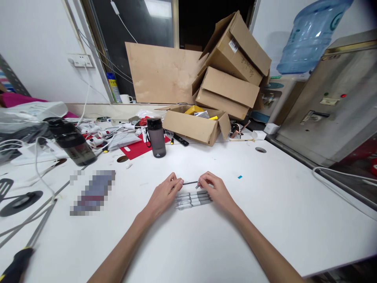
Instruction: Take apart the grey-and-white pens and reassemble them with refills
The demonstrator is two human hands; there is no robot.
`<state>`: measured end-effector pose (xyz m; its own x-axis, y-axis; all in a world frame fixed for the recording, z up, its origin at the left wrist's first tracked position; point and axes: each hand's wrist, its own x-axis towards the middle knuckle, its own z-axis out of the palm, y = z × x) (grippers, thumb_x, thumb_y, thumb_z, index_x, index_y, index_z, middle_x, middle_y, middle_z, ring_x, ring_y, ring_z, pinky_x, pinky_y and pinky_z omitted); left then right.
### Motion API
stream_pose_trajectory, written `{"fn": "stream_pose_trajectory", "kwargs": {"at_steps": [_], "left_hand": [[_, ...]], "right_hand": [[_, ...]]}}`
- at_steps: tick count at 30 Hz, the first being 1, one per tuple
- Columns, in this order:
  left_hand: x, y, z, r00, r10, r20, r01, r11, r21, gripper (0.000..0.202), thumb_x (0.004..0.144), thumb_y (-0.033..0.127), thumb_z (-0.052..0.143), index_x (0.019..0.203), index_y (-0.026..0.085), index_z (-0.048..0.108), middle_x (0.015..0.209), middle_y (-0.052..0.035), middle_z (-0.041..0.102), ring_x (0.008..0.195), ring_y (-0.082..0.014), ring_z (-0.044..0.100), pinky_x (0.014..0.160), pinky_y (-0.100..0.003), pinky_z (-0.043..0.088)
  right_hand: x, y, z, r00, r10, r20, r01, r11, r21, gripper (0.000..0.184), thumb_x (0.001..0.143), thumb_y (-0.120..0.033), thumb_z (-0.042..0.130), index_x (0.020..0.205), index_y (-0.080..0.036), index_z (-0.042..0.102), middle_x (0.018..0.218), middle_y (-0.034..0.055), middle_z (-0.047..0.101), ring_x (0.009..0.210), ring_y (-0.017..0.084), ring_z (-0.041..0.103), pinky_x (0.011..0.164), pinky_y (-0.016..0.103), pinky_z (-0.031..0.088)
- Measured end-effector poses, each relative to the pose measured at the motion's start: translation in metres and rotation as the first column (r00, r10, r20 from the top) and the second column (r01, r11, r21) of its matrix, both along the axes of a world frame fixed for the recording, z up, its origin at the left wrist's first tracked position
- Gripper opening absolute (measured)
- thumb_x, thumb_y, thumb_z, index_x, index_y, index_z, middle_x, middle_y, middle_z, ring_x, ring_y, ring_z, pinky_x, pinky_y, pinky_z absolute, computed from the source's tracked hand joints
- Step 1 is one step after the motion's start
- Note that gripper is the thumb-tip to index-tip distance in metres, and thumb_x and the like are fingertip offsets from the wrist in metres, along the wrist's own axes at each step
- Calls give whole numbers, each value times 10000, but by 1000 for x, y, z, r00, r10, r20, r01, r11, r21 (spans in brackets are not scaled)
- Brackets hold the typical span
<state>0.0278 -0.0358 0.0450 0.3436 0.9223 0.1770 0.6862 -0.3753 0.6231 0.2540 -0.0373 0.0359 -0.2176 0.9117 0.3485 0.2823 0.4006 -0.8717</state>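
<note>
A thin dark stick [190,182], perhaps a pen refill or a slim pen, spans the gap between my two hands. My left hand [165,191] pinches its left end between thumb and fingers. At the other end, my right hand [217,190] has its fingertips closed on it, and a small grey piece sticks out below them. Just under the hands, several white-and-grey pens [193,199] lie side by side on the white table [188,243]. Their left ends look clear, and my right hand partly covers their right ends.
A grey bottle [156,138] stands behind the hands, near a remote control [180,140] and an open cardboard box [191,127]. Another bottle [72,141], cables and a pixelated item [94,192] are on the left. A small blue scrap [240,177] lies to the right.
</note>
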Motion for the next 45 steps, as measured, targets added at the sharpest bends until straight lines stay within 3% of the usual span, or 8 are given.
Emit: {"fn": "stream_pose_trajectory", "kwargs": {"at_steps": [5, 9, 13, 19, 23, 32, 45], "left_hand": [[-13, 7, 1, 999, 35, 12, -36, 999, 20, 500, 1039, 527, 255, 732, 218, 502, 866, 7, 482, 719, -169, 532, 717, -307, 415], [-27, 15, 0, 992, 125, 31, -126, 991, 47, 490, 1031, 525, 273, 738, 219, 518, 873, -5, 506, 714, -182, 540, 699, -311, 420], [-25, 13, -2, 995, 98, -3, -98, 994, 40, 500, 1036, 530, 245, 743, 221, 506, 875, -4, 502, 719, -183, 540, 703, -312, 421], [-16, 9, -5, 997, 71, -21, -70, 997, 33, 482, 1045, 517, 245, 742, 222, 476, 875, 6, 483, 706, -168, 535, 697, -298, 409], [-15, 10, -6, 999, 44, -14, -43, 999, 26, 480, 1045, 506, 247, 739, 219, 480, 876, 3, 485, 712, -171, 531, 697, -301, 404], [-12, 7, -5, 999, 27, -22, -27, 1000, 0, 477, 1049, 505, 247, 732, 215, 454, 864, 12, 452, 698, -160, 515, 688, -295, 396], [-17, 10, -17, 995, 55, -87, -54, 998, 9, 435, 1064, 465, 246, 785, 227, 482, 900, 17, 442, 674, -142, 512, 696, -301, 410]], "right_hand": [[10, 7, -1, 998, -46, -42, 47, 999, 4, 352, 990, -452, 523, 778, -208, 660, 885, 40, 632, 822, 188, 619, 770, 308, 484], [23, 15, 1, 981, -161, -104, 165, 986, 26, 367, 974, -490, 541, 767, -205, 645, 858, 41, 624, 790, 194, 611, 776, 323, 490], [29, 17, 5, 964, -239, -118, 253, 960, 119, 350, 996, -469, 511, 800, -210, 639, 886, 51, 620, 844, 206, 608, 798, 329, 487], [24, 10, 12, 969, -224, -100, 244, 930, 275, 203, 997, -369, 540, 899, -236, 658, 990, 63, 618, 956, 221, 605, 852, 350, 492], [18, 7, 15, 973, -199, -114, 225, 924, 311, 140, 987, -330, 563, 972, -253, 679, 1030, 67, 622, 998, 226, 609, 865, 364, 507], [13, 10, 8, 950, -155, -270, 214, 956, 202, 116, 948, -343, 634, 979, -250, 696, 1046, 68, 614, 997, 215, 614, 889, 365, 534], [11, 8, 11, 930, -173, -323, 207, 975, 75, 78, 930, -315, 668, 953, -249, 702, 1033, 58, 618, 975, 205, 603, 860, 336, 521]]}}
